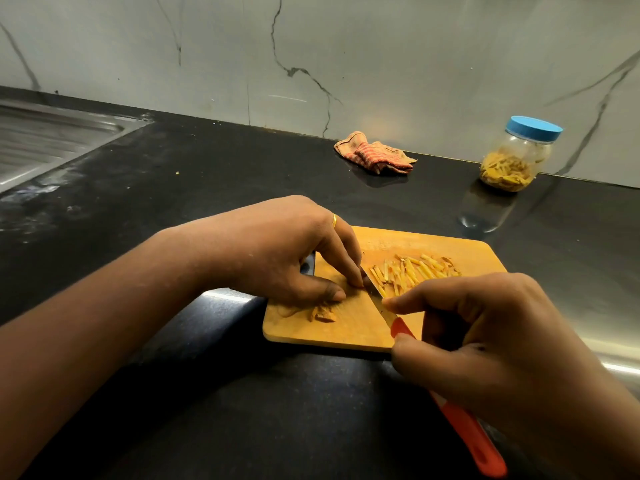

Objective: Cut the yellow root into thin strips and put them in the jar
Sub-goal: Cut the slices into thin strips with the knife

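While the right hand [485, 344] grips the knife [377, 296], blade on the board [346, 330], the left hand [277, 251] pinches the root [361, 286] against it. Cut strips [412, 270] lie beside; jar [516, 157] well apart.

No text, label, brand, number or sign can be read anywhere. The jar [512, 157], its blue lid [533, 128], the knife [464, 424] and the cutting board [346, 327] show plain surfaces only.
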`<action>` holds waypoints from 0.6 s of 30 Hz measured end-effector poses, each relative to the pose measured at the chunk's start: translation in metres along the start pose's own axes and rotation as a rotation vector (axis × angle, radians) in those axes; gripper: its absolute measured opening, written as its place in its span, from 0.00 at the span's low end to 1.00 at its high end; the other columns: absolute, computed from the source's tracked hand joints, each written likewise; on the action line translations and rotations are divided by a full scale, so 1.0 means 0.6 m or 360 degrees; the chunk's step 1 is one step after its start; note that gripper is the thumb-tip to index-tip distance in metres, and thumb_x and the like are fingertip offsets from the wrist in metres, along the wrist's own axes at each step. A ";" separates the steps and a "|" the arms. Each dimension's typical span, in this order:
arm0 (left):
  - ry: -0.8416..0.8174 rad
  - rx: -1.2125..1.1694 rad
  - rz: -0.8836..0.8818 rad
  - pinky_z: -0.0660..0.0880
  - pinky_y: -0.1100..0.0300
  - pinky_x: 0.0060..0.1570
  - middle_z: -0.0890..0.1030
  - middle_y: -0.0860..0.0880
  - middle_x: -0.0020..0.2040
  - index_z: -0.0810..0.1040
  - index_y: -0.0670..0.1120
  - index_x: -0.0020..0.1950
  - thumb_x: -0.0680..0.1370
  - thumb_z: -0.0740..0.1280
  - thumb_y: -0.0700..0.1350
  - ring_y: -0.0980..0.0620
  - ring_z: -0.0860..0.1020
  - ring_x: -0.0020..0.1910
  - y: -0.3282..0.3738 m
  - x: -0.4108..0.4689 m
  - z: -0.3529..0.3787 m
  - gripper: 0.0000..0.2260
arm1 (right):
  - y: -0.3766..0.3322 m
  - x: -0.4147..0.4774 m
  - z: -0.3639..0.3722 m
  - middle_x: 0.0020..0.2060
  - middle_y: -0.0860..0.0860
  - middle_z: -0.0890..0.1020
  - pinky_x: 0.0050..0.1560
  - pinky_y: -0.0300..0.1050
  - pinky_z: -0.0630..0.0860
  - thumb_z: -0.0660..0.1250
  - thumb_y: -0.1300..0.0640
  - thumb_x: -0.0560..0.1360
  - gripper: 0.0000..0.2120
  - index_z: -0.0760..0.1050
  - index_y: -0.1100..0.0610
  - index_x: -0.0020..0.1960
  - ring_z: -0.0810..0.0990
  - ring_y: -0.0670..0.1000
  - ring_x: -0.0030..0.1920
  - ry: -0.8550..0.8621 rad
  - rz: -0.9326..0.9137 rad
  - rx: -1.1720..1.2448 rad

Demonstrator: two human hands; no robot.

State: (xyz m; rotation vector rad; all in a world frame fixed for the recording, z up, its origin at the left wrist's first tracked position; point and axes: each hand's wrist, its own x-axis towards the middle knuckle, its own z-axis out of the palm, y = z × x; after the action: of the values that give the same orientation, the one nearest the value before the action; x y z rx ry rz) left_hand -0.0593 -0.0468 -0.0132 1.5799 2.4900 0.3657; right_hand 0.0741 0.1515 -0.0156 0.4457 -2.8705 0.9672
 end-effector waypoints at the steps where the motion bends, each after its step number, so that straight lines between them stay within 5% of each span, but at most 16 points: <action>1: 0.0003 0.0006 0.0004 0.72 0.60 0.61 0.76 0.67 0.60 0.81 0.62 0.61 0.77 0.69 0.55 0.64 0.73 0.61 0.000 0.000 0.000 0.12 | 0.000 -0.001 0.000 0.25 0.45 0.79 0.25 0.31 0.68 0.70 0.48 0.64 0.11 0.83 0.47 0.46 0.76 0.45 0.25 0.0004 0.0001 -0.0011; 10: 0.0029 -0.0001 -0.0007 0.68 0.71 0.59 0.76 0.70 0.58 0.81 0.62 0.61 0.76 0.69 0.55 0.67 0.73 0.61 -0.002 -0.001 0.000 0.13 | 0.002 0.002 -0.007 0.26 0.45 0.79 0.25 0.29 0.68 0.70 0.46 0.64 0.13 0.83 0.47 0.47 0.78 0.45 0.26 0.0000 0.0019 -0.0067; 18: 0.0043 0.0037 0.0020 0.69 0.65 0.61 0.77 0.68 0.60 0.81 0.63 0.60 0.76 0.69 0.56 0.66 0.73 0.61 -0.001 -0.001 0.000 0.13 | 0.002 0.001 -0.003 0.26 0.46 0.79 0.25 0.30 0.68 0.70 0.47 0.64 0.12 0.83 0.47 0.47 0.77 0.46 0.25 -0.0009 0.0007 -0.0058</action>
State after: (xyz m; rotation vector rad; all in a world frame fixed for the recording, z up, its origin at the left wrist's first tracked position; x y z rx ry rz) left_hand -0.0595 -0.0476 -0.0132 1.6104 2.5148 0.3634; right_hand 0.0729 0.1531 -0.0147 0.4405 -2.8901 0.9144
